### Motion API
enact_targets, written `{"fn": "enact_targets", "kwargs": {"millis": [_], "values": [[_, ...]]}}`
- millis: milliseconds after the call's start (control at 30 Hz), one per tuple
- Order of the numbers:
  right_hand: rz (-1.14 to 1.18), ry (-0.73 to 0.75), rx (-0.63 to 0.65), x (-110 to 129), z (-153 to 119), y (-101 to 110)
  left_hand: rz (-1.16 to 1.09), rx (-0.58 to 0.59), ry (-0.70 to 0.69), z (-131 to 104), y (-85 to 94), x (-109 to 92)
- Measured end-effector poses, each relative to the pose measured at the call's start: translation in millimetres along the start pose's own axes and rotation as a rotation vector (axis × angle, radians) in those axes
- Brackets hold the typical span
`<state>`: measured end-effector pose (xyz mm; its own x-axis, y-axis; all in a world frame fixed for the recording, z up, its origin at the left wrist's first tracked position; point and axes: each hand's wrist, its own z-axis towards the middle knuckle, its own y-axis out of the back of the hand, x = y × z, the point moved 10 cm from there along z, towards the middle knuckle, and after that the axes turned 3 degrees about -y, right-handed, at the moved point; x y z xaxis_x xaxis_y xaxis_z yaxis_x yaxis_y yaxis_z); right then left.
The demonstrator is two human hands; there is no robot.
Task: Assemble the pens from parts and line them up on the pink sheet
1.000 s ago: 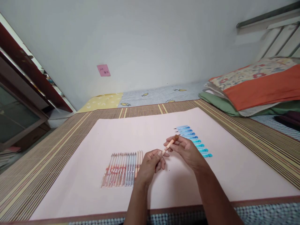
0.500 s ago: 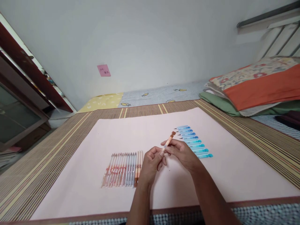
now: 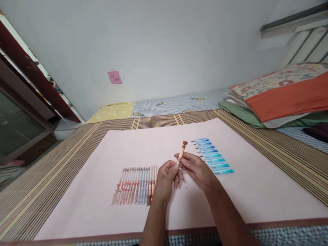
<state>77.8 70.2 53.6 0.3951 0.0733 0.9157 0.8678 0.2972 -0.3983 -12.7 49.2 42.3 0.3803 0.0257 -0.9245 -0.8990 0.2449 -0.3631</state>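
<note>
Gripping the brown-ended pen [image 3: 181, 152], the left hand [image 3: 166, 176] at its lower end and the right hand [image 3: 196, 168] at mid-barrel hold it tilted above the pink sheet [image 3: 84, 212], between the translucent pens [image 3: 131, 186] and the blue pens [image 3: 215, 155].

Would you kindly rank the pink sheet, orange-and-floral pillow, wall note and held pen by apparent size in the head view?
1. Pink sheet
2. Orange-and-floral pillow
3. Held pen and wall note, unranked: the pen looks longer but narrower, and is partly covered.
</note>
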Motion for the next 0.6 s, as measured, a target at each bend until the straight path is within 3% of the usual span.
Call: {"fn": "enact_targets", "kwargs": {"millis": [200, 400, 600], "values": [[0.157, 0.004, 0.030, -10.4, 5.6, -7.3, 0.029, -0.021, -0.027, -0.2, 2.2, 0.0], [0.106, -0.053, 0.002, -13.1, 3.8, -3.1, -0.021, -0.017, -0.008, -0.8, 1.3, 1.3], [0.163, -0.061, 0.063, -15.4, 4.4, -11.4, -0.019, -0.010, -0.002, 0.8, 0.8, 4.4]]}}
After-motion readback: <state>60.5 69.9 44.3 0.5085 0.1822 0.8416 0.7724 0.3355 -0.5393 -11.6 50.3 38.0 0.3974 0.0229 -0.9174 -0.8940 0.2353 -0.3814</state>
